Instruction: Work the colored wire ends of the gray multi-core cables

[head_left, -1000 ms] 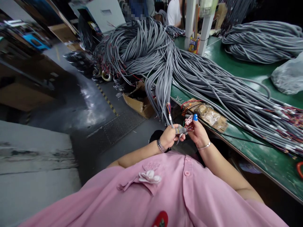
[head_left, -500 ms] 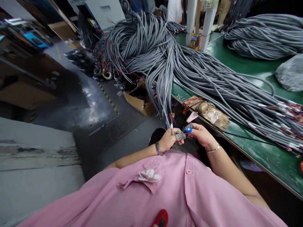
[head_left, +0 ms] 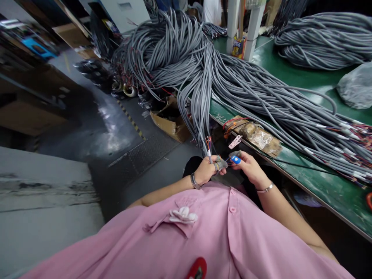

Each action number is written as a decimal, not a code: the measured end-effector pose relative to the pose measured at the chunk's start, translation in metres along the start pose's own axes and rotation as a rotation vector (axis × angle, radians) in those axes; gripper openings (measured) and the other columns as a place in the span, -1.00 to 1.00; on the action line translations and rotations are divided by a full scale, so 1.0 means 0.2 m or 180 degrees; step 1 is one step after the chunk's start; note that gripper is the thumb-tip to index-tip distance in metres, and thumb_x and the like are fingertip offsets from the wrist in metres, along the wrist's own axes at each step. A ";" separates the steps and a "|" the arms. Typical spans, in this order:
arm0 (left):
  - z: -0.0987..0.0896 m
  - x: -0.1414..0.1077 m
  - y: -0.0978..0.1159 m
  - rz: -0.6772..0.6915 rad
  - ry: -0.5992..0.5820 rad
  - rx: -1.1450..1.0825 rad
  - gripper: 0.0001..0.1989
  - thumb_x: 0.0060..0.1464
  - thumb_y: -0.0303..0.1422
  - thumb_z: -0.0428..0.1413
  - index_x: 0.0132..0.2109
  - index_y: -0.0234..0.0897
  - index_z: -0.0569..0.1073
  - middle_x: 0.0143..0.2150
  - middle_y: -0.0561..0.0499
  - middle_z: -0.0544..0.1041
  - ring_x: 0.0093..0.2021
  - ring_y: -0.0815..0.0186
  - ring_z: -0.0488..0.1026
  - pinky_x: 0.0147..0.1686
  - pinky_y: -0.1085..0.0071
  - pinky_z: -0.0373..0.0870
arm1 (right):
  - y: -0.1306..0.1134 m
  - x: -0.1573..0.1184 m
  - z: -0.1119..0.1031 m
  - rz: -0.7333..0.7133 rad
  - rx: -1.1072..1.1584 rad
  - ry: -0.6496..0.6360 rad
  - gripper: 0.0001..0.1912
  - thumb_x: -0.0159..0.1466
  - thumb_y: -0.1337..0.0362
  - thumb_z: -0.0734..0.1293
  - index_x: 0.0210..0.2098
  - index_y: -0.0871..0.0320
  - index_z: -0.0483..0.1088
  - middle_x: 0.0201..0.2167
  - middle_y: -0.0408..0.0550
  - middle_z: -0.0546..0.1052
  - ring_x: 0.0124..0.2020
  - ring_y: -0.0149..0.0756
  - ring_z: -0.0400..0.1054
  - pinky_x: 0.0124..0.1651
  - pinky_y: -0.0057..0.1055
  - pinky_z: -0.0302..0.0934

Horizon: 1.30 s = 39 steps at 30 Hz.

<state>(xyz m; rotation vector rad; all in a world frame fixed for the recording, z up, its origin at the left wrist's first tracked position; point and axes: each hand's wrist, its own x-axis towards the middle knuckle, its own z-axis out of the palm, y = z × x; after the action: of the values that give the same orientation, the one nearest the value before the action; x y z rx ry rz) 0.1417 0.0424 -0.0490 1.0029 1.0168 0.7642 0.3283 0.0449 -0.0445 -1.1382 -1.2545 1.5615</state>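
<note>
My left hand (head_left: 207, 169), with grey covers on its fingers, is closed around the end of a grey cable (head_left: 209, 155) whose thin coloured wires fan out. Just to its right, my right hand (head_left: 247, 166) pinches the tips of thin wires between a blue-wrapped thumb and a grey-covered finger. The gripped cable end lies at the foot of a hanging bunch of grey cables (head_left: 200, 100), which drapes over the table's edge. Both hands are in front of my waist, a short gap apart.
On the green table (head_left: 293, 79) lie long grey cables (head_left: 261, 93), a coiled bundle (head_left: 325, 40), a plastic bag (head_left: 357, 87) and a taped brown block (head_left: 260, 139) near the edge. An open cardboard box (head_left: 170, 123) stands on the floor. A person (head_left: 211, 12) is at the back.
My right hand has shifted slightly right, away from my left hand, which stays nearly in place. The camera view has moved a little.
</note>
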 end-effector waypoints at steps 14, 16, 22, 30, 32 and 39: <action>-0.02 -0.01 0.01 0.0054 -0.0400 0.0185 -0.74 -0.10 -0.25 0.24 -0.45 -0.40 0.46 -0.57 -0.05 0.51 -0.61 0.43 0.38 -0.63 0.54 0.10 | 0.00 -0.01 0.13 -0.0232 0.0147 0.0007 -0.75 0.11 0.10 0.43 -0.43 0.16 0.39 -0.55 -0.17 0.47 -0.53 -0.41 0.30 -0.41 -0.44 0.22; -0.02 -0.01 0.00 0.0095 -0.0304 0.0086 -0.74 -0.08 -0.24 0.22 -0.45 -0.40 0.46 -0.56 -0.06 0.52 -0.61 0.43 0.38 -0.64 0.54 0.07 | -0.01 -0.01 0.14 -0.0219 0.0154 0.0115 -0.74 0.11 0.09 0.42 -0.45 0.15 0.38 -0.58 -0.16 0.45 -0.55 -0.41 0.29 -0.46 -0.44 0.20; -0.02 0.01 -0.03 0.0083 -0.0018 -0.0172 -0.72 -0.07 -0.22 0.21 -0.45 -0.40 0.45 -0.53 -0.07 0.51 -0.58 0.40 0.42 -0.66 0.55 -0.02 | 0.01 -0.01 0.16 -0.0159 0.0381 0.0269 -0.75 0.14 0.08 0.40 -0.43 0.14 0.36 -0.59 -0.17 0.44 -0.57 -0.41 0.28 -0.50 -0.46 0.14; -0.02 0.00 -0.02 0.0137 0.0069 -0.0281 -0.73 -0.08 -0.23 0.21 -0.44 -0.40 0.44 -0.54 -0.07 0.51 -0.60 0.41 0.42 -0.68 0.56 -0.03 | 0.07 0.01 0.13 -0.0033 0.0556 0.0326 -0.75 0.09 0.11 0.45 -0.44 0.15 0.40 -0.56 -0.19 0.43 -0.55 -0.46 0.25 -0.46 -0.48 0.14; -0.03 0.00 0.00 0.0098 0.0105 -0.0319 -0.73 -0.10 -0.23 0.22 -0.43 -0.40 0.44 -0.56 -0.06 0.50 -0.61 0.41 0.41 -0.70 0.57 -0.08 | 0.09 0.04 0.10 0.0099 0.0846 0.0395 -0.72 0.11 0.05 0.43 -0.41 0.15 0.41 -0.52 -0.18 0.43 -0.53 -0.46 0.24 -0.42 -0.47 0.19; -0.04 0.03 0.11 -0.0003 -0.0233 -0.0423 -0.71 -0.15 -0.23 0.25 -0.45 -0.42 0.45 -0.61 -0.05 0.47 -0.66 0.42 0.38 -0.73 0.56 -0.07 | 0.04 0.17 -0.01 0.0356 0.1512 0.0252 -0.53 0.14 -0.16 0.32 -0.29 0.15 0.43 -0.41 -0.10 0.46 -0.52 -0.45 0.24 -0.45 -0.48 0.23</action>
<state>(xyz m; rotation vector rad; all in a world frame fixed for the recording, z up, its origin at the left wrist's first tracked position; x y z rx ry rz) 0.1346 0.0584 -0.0324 0.9093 0.8917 0.7786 0.3206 0.0753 -0.0584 -0.9582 -0.7200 1.7575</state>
